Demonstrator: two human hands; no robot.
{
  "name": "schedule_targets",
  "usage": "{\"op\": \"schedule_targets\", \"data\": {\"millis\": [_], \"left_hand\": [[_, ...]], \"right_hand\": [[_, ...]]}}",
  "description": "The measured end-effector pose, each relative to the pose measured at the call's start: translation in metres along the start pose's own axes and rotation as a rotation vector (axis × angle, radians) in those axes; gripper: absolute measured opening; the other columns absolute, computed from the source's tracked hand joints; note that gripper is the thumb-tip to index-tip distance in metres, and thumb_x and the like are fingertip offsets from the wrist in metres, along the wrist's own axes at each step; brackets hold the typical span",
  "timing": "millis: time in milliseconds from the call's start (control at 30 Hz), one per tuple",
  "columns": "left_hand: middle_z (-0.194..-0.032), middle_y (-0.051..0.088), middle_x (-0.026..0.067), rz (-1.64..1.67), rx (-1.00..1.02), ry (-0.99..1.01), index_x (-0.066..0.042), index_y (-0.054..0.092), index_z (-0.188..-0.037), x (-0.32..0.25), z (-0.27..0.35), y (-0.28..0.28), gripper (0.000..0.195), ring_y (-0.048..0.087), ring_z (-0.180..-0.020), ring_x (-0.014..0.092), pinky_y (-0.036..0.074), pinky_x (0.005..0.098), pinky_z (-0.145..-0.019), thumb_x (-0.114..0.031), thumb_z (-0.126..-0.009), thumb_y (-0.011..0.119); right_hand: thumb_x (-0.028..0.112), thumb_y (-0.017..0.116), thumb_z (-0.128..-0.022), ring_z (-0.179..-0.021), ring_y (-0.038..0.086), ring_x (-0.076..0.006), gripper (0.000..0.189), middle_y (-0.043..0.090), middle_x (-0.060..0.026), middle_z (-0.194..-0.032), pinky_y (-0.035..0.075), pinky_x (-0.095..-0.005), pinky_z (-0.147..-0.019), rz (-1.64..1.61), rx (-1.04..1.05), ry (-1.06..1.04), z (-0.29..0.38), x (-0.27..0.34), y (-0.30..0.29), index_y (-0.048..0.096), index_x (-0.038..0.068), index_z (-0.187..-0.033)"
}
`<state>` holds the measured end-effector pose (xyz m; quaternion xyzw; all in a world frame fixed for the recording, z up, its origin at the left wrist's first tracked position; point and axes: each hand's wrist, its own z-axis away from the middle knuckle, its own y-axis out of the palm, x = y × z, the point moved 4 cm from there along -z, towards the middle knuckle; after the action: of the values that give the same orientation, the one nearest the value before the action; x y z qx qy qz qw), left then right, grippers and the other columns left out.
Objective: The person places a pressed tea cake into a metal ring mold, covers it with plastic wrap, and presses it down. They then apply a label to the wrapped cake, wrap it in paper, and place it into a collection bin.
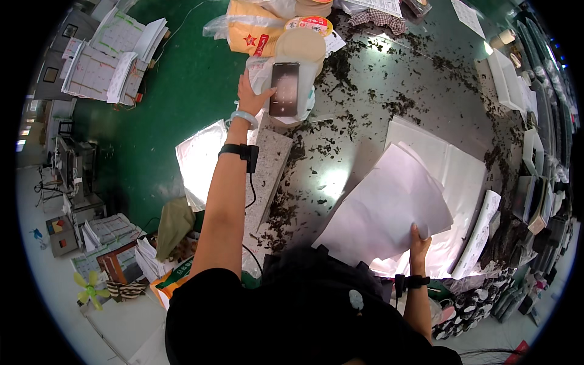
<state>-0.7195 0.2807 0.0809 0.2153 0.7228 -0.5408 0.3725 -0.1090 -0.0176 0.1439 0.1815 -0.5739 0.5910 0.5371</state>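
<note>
My left hand, below a pale bangle and a black wrist strap, reaches to a smartphone with a lit screen. The thumb touches the phone's left edge and the fingers are spread beside it. The phone lies on a stack of pale round items and plastic. With thumb on top, my right hand grips the lower right edge of a large white paper sheet. Under that sheet lie larger pale sheets on the table. Whether it holds one sheet or more is unclear.
Dark scraps are scattered over the table. A yellow bag sits at the far side, near a checked cloth. A rolled printed sheet lies at right, and white trays stand beyond. A speckled board lies under my left arm.
</note>
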Motion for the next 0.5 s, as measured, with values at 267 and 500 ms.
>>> {"op": "schedule_targets", "data": {"millis": [267,500], "left_hand": [[-0.154,0.017,0.0331,0.035,0.018,-0.001,-0.005,0.017,-0.153,-0.002,0.004,0.002,0.115,0.014,-0.145,0.044,0.017,0.0501,-0.117,-0.043,-0.067,0.084],[-0.157,0.013,0.0302,-0.088,0.044,0.021,-0.012,0.016,-0.155,-0.011,0.005,0.008,0.119,0.014,-0.145,0.045,0.019,0.0515,-0.116,-0.043,-0.063,0.086]], "right_hand": [[0.025,0.069,-0.091,-0.090,0.059,-0.0146,0.034,0.069,-0.0098,-0.094,0.047,-0.0314,-0.082,-0.007,0.009,0.003,-0.002,0.002,0.001,0.067,-0.006,-0.105],[0.024,0.069,-0.091,-0.090,0.059,-0.0152,0.033,0.069,-0.0099,-0.094,0.048,-0.0315,-0.082,0.027,-0.007,0.011,-0.006,-0.004,-0.001,0.066,-0.006,-0.105]]}}
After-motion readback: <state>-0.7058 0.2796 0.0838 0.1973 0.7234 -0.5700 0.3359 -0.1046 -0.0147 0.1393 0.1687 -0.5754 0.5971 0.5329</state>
